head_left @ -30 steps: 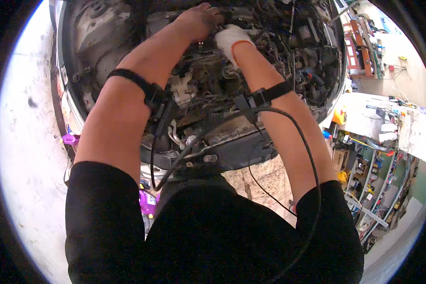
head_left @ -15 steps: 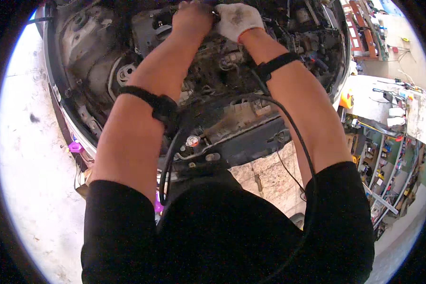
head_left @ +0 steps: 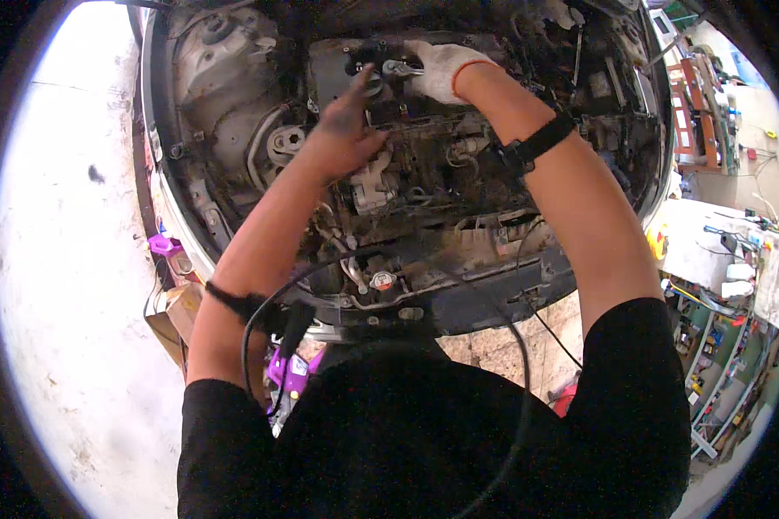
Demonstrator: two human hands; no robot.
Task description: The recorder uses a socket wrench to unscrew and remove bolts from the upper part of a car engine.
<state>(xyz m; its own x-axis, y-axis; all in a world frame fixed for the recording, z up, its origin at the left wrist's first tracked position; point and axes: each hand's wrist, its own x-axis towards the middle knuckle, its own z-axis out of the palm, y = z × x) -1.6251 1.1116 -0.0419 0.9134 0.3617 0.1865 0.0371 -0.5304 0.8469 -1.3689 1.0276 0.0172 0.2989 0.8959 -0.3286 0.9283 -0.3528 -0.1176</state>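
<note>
My right hand (head_left: 446, 69), in a white knitted glove with a red-edged cuff, grips a shiny metal tool that looks like a ratchet (head_left: 400, 67). Its round head rests over the top of the engine (head_left: 325, 78); most of the handle is hidden by the glove. Bare and blackened with grease, my left hand (head_left: 346, 138) hovers over the engine's left part. Its index finger points toward the ratchet head, the thumb stands apart, and nothing shows in it.
Hoses, brackets and a radiator cap (head_left: 382, 281) lie around the engine bay's near side. A black cable (head_left: 528, 363) loops across my front. At the right stands a cluttered white bench (head_left: 701, 251) above shelves; a purple container (head_left: 290, 374) is low at the left.
My left hand has drawn back toward me from beside the glove, and its fingers have spread. The ratchet head now shows by my right hand. The whole view has shifted.
</note>
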